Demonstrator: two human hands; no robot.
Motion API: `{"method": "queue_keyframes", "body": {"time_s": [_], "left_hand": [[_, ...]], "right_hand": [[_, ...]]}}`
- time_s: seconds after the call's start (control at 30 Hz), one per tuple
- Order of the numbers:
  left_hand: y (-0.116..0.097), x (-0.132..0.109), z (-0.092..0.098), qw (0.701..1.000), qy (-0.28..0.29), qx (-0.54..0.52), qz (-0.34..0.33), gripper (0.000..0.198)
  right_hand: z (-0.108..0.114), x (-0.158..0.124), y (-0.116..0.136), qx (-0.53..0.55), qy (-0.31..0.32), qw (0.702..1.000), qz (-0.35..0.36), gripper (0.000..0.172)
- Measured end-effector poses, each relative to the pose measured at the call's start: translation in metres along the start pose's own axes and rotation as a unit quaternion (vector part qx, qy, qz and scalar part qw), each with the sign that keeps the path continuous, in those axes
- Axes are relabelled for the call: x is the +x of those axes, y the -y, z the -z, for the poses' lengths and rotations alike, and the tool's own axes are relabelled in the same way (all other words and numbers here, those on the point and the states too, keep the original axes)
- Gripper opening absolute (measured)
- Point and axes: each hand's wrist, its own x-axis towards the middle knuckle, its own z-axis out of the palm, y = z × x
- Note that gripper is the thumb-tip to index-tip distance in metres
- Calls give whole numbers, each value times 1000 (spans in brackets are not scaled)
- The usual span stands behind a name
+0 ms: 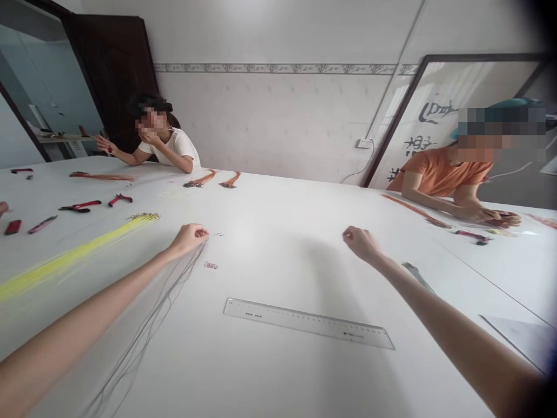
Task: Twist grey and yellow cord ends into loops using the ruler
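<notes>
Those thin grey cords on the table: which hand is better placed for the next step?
Left, probably: the left hand seems to pinch the thin grey cords at their top, while the right hand is apart, holding nothing visible.

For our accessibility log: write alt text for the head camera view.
Bare arms reach over a white table, the left hand holding thin dark cords, the right hand closed near a clear ruler. Red-handled pliers and a yellow cord bundle lie left; a person in white and a person in orange are beyond.
</notes>
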Motion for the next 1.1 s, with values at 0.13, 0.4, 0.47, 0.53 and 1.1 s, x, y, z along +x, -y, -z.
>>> {"method": "queue_keyframes", "body": {"time_s": [0.13,0.4,0.47,0.53,1.1], "left_hand": [[-5,17,-9,998,19,22,-49,26],[-7,42,-12,988,74,59,-122,27],[-9,46,-12,986,86,60,-129,27],[-11,50,-11,984,99,61,-133,27],[-7,22,-1,991,63,-111,-39,25]], "right_hand": [[-55,3,95,125,46,988,77,23],[-93,-10,139,263,64,960,75,22],[-92,-10,134,294,65,950,79,23],[-92,-10,131,319,65,942,78,24],[-91,-11,133,395,73,914,51,22]]}}
